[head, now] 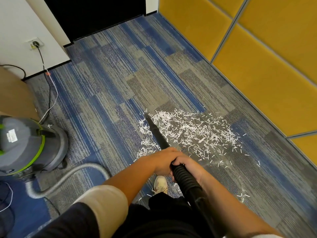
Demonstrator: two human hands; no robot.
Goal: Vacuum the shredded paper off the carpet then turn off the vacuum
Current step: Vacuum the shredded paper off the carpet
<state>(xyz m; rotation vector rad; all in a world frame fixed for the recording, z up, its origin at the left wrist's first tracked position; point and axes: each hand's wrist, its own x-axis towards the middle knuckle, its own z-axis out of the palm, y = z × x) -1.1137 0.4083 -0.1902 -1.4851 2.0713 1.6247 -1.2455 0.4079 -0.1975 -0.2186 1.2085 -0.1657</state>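
White shredded paper (193, 131) lies scattered over the blue and grey carpet (109, 86) ahead of me. A black vacuum nozzle (155, 130) slants down into the left part of the pile, its tip at the far left edge of the shreds. My left hand (162, 159) grips the nozzle's upper end. Just behind it, my right hand (188, 167) grips the black ribbed hose (186, 181). The grey and green vacuum canister (25, 145) stands on the carpet at the left, with a grey hose (68, 177) curving from it.
A yellow padded wall (267, 66) runs along the right. The vacuum's black cord (48, 93) leads to a wall socket (35, 43) at the upper left. A dark doorway (96, 14) is ahead. My shoe (160, 184) stands below my hands. A brown surface (15, 97) sits at the left.
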